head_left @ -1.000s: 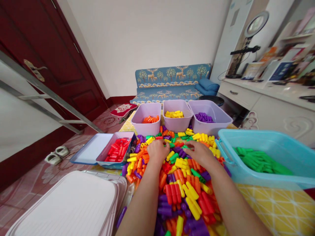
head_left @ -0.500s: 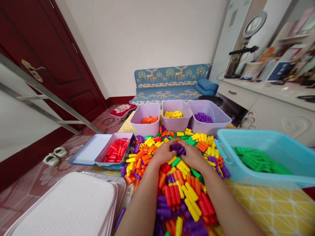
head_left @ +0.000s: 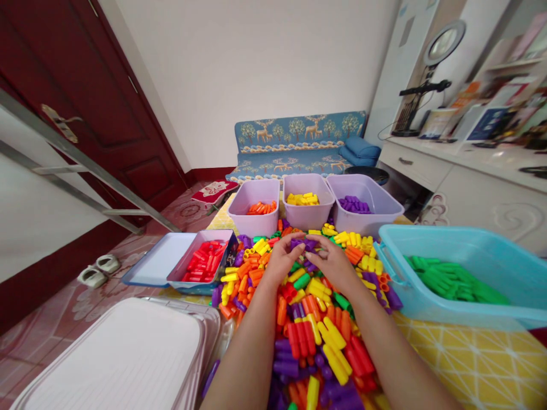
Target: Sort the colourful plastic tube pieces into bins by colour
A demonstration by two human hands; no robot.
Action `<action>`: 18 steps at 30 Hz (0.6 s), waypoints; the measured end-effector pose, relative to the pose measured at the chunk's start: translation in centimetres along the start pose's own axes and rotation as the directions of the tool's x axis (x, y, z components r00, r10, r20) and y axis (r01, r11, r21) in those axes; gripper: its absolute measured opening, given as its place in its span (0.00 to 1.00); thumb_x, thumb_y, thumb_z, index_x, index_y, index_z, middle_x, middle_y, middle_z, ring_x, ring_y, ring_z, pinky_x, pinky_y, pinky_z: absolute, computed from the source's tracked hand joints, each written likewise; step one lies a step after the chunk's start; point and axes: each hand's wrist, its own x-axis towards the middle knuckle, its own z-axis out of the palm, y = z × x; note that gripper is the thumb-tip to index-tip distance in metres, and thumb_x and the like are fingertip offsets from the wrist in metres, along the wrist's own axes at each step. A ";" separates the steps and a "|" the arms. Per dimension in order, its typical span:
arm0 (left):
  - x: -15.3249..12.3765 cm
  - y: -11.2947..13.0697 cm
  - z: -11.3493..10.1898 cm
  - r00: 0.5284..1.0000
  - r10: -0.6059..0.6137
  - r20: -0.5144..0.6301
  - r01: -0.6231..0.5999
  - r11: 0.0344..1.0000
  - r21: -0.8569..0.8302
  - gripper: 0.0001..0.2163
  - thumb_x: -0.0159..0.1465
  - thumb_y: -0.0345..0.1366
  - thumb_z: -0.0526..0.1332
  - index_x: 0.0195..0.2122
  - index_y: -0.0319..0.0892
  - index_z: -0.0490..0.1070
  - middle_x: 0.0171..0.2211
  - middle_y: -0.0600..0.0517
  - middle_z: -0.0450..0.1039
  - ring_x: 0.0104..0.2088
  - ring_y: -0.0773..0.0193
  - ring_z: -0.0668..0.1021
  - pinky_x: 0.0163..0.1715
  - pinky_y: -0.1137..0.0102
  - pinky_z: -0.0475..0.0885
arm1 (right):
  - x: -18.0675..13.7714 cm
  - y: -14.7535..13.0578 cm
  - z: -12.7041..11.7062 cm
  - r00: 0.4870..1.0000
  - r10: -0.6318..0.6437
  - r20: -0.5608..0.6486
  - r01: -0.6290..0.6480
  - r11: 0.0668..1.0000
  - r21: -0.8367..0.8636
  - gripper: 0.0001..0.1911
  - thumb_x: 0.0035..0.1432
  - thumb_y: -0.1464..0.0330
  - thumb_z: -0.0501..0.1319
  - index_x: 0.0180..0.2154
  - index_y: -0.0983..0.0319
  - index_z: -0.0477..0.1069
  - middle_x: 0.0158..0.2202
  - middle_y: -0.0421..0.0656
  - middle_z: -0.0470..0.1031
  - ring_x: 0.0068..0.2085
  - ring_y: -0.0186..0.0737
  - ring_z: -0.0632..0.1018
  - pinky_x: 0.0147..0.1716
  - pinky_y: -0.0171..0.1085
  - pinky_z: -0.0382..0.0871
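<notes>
Over the far part of a heap of bullet-shaped plastic building pieces (head_left: 318,287), my two hands come together around a few purple pieces (head_left: 303,244). My left hand (head_left: 282,259) is closed on them from the left, thumb pointing inward. From the right, my right hand (head_left: 332,261) curls its fingers round the same purple pieces. The fingers partly hide how many pieces there are. Yellow, orange, red, green and purple pieces lie loose beneath both hands and along my forearms, some joined side by side.
Lilac bins hold orange (head_left: 261,208), yellow (head_left: 302,199) and purple pieces (head_left: 354,205) at the back. A box of red pieces (head_left: 205,261) stands left, a turquoise tub (head_left: 453,319) with green ones right. Stacked white lids (head_left: 115,353) lie front left. The tablecloth (head_left: 478,364) is yellow.
Both hands have lifted slightly from the heap, bringing purple pieces up between the fingers. The bins and boxes stay where they were; the view has shifted a little.
</notes>
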 end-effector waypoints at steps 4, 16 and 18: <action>0.0 0.1 -0.1 0.998 0.065 -0.021 -0.063 0.995 0.073 0.14 0.54 0.35 0.66 0.42 0.39 0.75 0.37 0.49 0.76 0.35 0.65 0.76 0.33 0.75 0.71 | 0.1 -0.3 -0.4 0.998 -0.060 -0.037 0.054 0.987 -0.152 0.13 0.55 0.64 0.60 0.42 0.60 0.74 0.43 0.44 0.78 0.41 0.41 0.78 0.44 0.41 0.71; 0.6 -1.0 -0.7 0.965 0.052 -0.255 0.005 0.976 0.216 0.11 0.54 0.31 0.62 0.39 0.38 0.77 0.29 0.51 0.75 0.25 0.70 0.71 0.26 0.76 0.66 | -1.1 -3.7 -4.2 0.974 0.164 0.156 -0.125 0.965 -0.231 0.12 0.49 0.64 0.63 0.37 0.62 0.77 0.21 0.37 0.72 0.23 0.34 0.72 0.22 0.32 0.64; 0.5 -1.2 -0.7 0.968 0.058 -0.244 0.011 0.963 0.271 0.11 0.54 0.31 0.62 0.39 0.38 0.77 0.28 0.51 0.75 0.25 0.69 0.72 0.27 0.75 0.67 | -1.0 -4.2 -4.6 0.992 0.115 -0.053 -0.119 0.990 -0.071 0.14 0.49 0.62 0.64 0.38 0.61 0.76 0.26 0.39 0.74 0.25 0.35 0.75 0.23 0.32 0.67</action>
